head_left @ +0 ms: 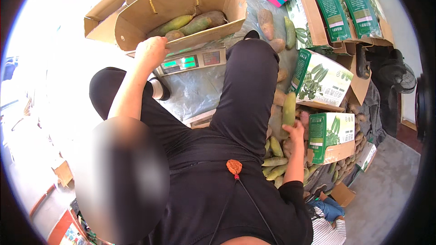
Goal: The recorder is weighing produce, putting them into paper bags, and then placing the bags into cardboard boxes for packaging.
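Observation:
A long green radish [289, 109] stands roughly upright in my right hand [295, 130], which is closed around its lower end. Below that hand lies a pile of green radishes [275, 171]. My left hand [153, 51] grips the near rim of an open cardboard box [218, 31] with yellow cord handles. Several radishes [200, 22] lie inside this box, green with brownish, earthy parts. The box rests over a digital scale [211, 58] with lit green displays, between my knees. My left fingertips are partly hidden at the rim.
Loose radishes [266, 23] lie on plastic sheeting to the right of the box. Printed green-and-white cartons [334, 137] line the right side, near a black fan [399, 75]. A smaller cardboard box [102, 20] sits at far left. Another person in stripes [324, 230] is at lower right.

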A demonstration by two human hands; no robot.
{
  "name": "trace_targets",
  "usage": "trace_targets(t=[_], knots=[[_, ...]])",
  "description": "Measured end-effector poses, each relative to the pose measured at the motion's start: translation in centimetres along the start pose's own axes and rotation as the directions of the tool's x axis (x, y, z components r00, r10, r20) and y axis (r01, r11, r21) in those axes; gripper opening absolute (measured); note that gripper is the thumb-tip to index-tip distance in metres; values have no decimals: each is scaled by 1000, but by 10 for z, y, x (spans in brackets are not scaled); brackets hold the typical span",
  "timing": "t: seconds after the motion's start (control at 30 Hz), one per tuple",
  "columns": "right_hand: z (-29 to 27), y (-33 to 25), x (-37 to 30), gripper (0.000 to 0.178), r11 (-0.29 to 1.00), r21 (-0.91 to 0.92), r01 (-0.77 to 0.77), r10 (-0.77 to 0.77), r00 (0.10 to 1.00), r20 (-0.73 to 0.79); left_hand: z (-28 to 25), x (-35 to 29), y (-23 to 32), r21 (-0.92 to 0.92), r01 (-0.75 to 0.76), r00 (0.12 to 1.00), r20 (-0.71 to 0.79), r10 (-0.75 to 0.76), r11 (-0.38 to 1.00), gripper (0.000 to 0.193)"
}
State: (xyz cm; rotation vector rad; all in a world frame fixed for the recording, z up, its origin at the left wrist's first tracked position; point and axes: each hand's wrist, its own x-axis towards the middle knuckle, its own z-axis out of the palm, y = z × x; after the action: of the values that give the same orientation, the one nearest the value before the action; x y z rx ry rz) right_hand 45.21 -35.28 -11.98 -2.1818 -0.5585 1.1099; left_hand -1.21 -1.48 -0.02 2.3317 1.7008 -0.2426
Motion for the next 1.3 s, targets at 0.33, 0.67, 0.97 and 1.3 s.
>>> trace_targets(t=[0.33,0.67,0.97,1.3], knots=[[30,-281,25,62,633,-397,664,-674,726,140,-6,-6,-3,-39,-30,999,-40,28,999,21],[145,-424,0,55,-112,-551,827,-919,124,373,-16,-7,2,-83,-9,1000,29,11,997,28],[107,-355,48,54,458,-256,851,-808,519,280,-18,-6,-1,-87,-53,999,-11,52,995,34],[7,-45,73,40,897,-354,264,-228,963,141,-6,0,-18,-339,-98,995,-33,92,936,33]])
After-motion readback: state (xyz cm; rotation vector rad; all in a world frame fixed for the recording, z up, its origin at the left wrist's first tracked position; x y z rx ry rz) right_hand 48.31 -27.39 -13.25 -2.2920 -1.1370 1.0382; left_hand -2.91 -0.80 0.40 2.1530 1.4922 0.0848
